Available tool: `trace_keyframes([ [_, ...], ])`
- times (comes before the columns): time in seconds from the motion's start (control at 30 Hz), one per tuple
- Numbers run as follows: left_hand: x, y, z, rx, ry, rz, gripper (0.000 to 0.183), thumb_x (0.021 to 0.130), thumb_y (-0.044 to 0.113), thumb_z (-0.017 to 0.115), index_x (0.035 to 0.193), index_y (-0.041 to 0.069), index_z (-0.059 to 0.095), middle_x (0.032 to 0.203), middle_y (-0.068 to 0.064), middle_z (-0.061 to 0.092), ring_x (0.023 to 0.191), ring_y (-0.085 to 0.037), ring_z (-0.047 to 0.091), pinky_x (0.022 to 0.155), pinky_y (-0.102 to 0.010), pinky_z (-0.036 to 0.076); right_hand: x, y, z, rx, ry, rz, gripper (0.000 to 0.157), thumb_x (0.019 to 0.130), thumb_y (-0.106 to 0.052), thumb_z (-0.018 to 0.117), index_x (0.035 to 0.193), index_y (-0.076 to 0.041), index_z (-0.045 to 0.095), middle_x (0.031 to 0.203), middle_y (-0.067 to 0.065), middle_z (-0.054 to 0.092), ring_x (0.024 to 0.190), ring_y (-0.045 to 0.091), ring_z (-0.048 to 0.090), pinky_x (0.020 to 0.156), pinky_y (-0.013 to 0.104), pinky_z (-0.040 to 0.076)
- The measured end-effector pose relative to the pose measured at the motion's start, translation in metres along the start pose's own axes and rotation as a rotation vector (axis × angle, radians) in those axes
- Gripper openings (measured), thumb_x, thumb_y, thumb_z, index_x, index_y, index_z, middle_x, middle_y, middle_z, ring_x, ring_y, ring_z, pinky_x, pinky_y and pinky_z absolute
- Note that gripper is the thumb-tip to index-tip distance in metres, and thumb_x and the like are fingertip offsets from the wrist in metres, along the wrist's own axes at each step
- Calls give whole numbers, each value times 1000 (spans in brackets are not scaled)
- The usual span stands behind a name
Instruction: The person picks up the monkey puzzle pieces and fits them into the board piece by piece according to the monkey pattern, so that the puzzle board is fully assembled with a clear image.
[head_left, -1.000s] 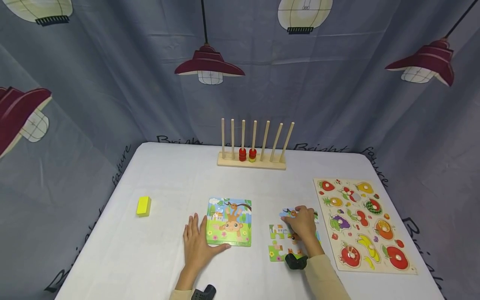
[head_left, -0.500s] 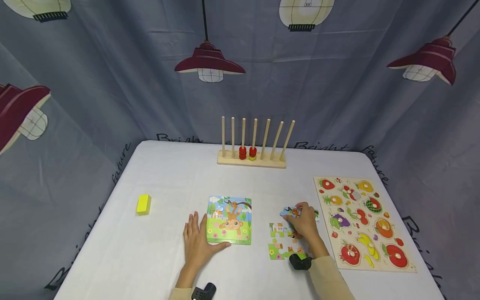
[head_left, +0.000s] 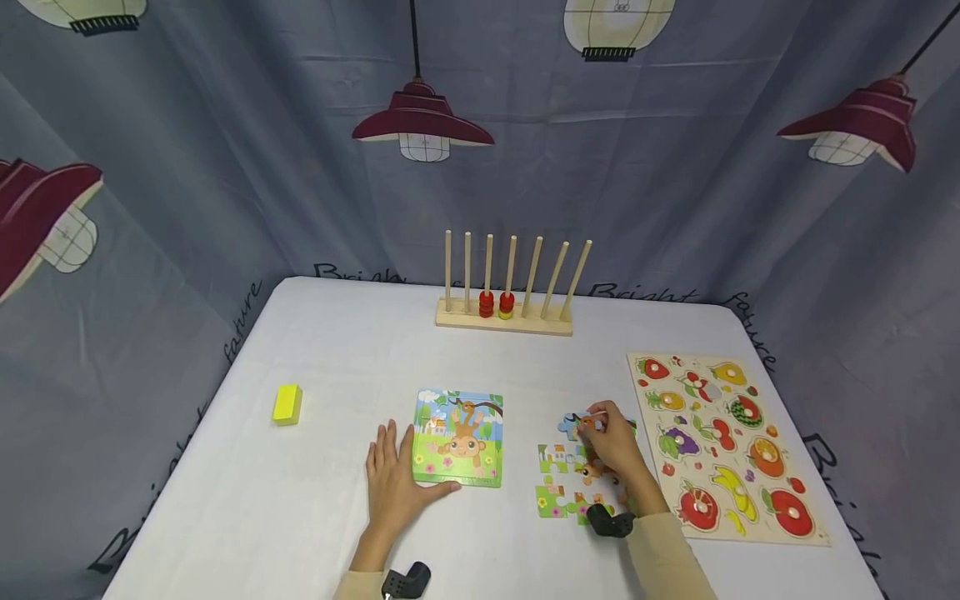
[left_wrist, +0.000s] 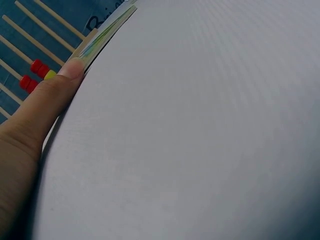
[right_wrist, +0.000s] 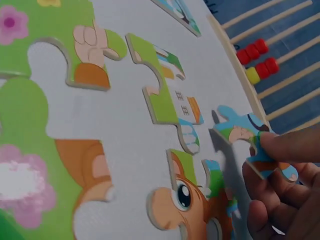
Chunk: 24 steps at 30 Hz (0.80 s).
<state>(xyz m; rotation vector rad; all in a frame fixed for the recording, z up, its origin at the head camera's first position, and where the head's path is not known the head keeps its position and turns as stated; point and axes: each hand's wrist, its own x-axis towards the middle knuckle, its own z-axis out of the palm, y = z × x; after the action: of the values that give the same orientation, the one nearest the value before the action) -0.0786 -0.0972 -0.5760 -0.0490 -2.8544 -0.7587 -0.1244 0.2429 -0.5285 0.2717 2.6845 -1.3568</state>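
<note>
In the head view, my left hand lies with its fingers fairly straight along the left side of a square monkey picture puzzle. Its thumb touches the near edge of that puzzle. My right hand pinches a blue puzzle piece between thumb and fingers; the piece is tilted and casts a shadow on the table. Several loose puzzle pieces with green ground, flowers and monkey parts lie just below this hand. Its wrist and forearm hide some of them.
Far back stands a wooden rack with upright pegs and a few red and yellow beads. A fruit puzzle board lies at the right. A yellow block sits at the left of the white table, near the grey curtain.
My right hand has shifted slightly right and nearer, and its fingers now grip the blue puzzle piece more visibly, with the piece tilted. My left hand stays by the monkey puzzle.
</note>
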Motion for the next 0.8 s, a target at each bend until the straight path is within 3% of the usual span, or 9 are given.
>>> trace_keyframes([
  [0.2, 0, 1, -1, -6, 7, 3, 122, 46, 79, 65, 138, 5, 35, 148, -24, 20, 139, -37, 11, 112, -49, 7, 1, -4, 12, 159, -40, -22, 31, 86, -19, 61, 110, -4, 48, 89, 14, 65, 69, 13, 60, 60, 25, 46],
  [0.4, 0, 1, 0, -7, -1, 1, 122, 46, 79, 65, 139, 6, 35, 148, -24, 20, 139, -36, 10, 112, -49, 6, 3, -26, 32, 289, -99, -11, 35, 85, -21, 63, 110, -2, 48, 89, 16, 66, 74, 20, 62, 61, 29, 48],
  [0.67, 0, 0, 0, 13, 5, 6, 122, 46, 81, 63, 139, 6, 34, 148, -23, 20, 139, -36, 10, 112, -49, 7, 15, -53, 76, 478, -180, -47, 36, 81, -13, 66, 109, 3, 49, 82, 9, 65, 72, 18, 66, 66, 32, 56],
  [0.8, 0, 0, 0, 15, -3, 6, 122, 47, 81, 62, 139, 7, 34, 148, -23, 19, 140, -36, 10, 112, -49, 7, 25, -66, 97, 494, -194, -88, 34, 80, -9, 67, 106, 3, 50, 79, 7, 64, 65, 15, 65, 62, 31, 56],
])
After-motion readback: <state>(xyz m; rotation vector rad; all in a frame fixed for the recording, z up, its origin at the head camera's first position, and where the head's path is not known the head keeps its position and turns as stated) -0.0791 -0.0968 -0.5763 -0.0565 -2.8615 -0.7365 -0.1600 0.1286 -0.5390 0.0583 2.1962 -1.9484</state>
